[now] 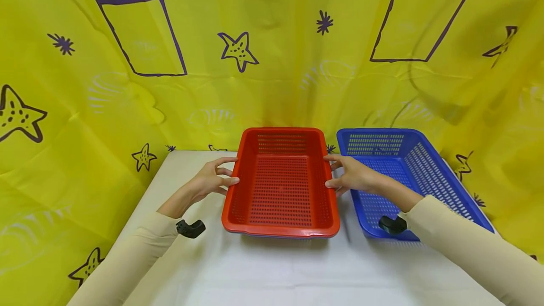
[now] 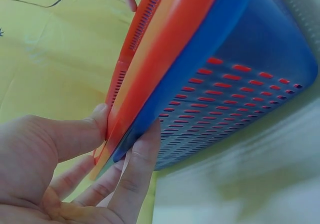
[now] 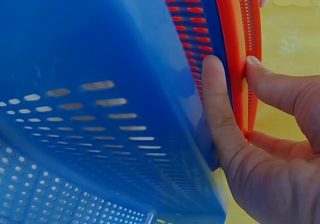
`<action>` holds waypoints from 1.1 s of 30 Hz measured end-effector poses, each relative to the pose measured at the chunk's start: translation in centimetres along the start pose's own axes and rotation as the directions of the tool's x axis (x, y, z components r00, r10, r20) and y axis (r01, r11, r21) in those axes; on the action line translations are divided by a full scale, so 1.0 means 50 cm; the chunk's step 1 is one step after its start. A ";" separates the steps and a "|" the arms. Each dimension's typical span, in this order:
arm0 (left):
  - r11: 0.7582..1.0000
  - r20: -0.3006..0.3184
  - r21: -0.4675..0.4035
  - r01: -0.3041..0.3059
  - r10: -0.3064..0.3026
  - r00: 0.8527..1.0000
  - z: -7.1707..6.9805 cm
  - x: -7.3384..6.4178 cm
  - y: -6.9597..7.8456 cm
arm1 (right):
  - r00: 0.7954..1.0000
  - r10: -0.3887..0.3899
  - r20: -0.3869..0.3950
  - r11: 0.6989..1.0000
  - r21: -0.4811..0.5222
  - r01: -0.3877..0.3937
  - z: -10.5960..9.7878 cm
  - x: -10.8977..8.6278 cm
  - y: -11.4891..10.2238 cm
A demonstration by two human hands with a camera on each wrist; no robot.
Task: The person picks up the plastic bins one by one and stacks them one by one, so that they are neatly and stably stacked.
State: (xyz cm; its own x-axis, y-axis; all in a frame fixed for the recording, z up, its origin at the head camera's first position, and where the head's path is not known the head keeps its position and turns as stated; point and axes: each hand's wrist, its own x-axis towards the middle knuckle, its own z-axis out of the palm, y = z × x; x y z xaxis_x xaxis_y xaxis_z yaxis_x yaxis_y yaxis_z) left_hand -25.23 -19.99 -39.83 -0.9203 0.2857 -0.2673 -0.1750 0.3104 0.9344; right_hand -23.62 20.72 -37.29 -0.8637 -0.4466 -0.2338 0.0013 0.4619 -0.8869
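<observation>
A red plastic basket [image 1: 280, 228] with a slotted floor is nested inside a blue basket [image 2: 272, 32], whose wall shows under the red rim in the left wrist view. The left hand [image 1: 211, 178] pinches the stacked rims at the left side, thumb on the red edge and fingers beneath the blue one. At the opposite side, the right hand [image 1: 352, 174] grips the rims between thumb and fingers. In the head view the stack tilts, its open top facing me, its near edge above the white table. Red mostly hides the lower blue basket there.
Close by on the right, a second blue basket [image 1: 376, 131] lies on the white table [image 1: 272, 268], partly behind the right forearm. Behind and beside the table hangs a yellow curtain [image 1: 280, 93] with drawn stars. Dark wrist devices [image 1: 191, 229] protrude below both sleeves.
</observation>
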 end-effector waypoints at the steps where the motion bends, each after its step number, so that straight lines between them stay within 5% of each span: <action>1: 1.000 0.000 0.000 -0.002 0.002 1.000 0.001 0.001 0.000 | 1.000 -0.002 0.002 1.000 0.002 0.002 -0.001 -0.001 0.001; 17: 1.000 0.011 -0.004 -0.003 0.003 1.000 0.007 -0.001 0.007 | 1.000 -0.003 0.009 1.000 -0.002 0.003 -0.005 -0.008 0.002; 23: 0.993 0.035 0.116 -0.009 0.005 0.999 0.000 -0.002 0.016 | 1.000 0.004 0.030 1.000 -0.004 -0.004 -0.010 -0.007 0.002; 33: 0.887 0.002 0.434 -0.161 0.178 0.984 0.009 0.000 0.043 | 0.996 -0.059 0.071 0.995 -0.078 0.065 -0.039 -0.027 -0.014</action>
State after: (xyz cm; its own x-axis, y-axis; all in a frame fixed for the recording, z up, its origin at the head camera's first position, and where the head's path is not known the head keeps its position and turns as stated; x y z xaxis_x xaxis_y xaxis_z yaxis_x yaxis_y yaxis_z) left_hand -25.44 -18.92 -37.92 -0.9360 0.3383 -0.0972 0.1450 0.6222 0.7693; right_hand -23.43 22.50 -35.54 -0.8242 -0.5264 -0.2087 -0.0940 0.4906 -0.8663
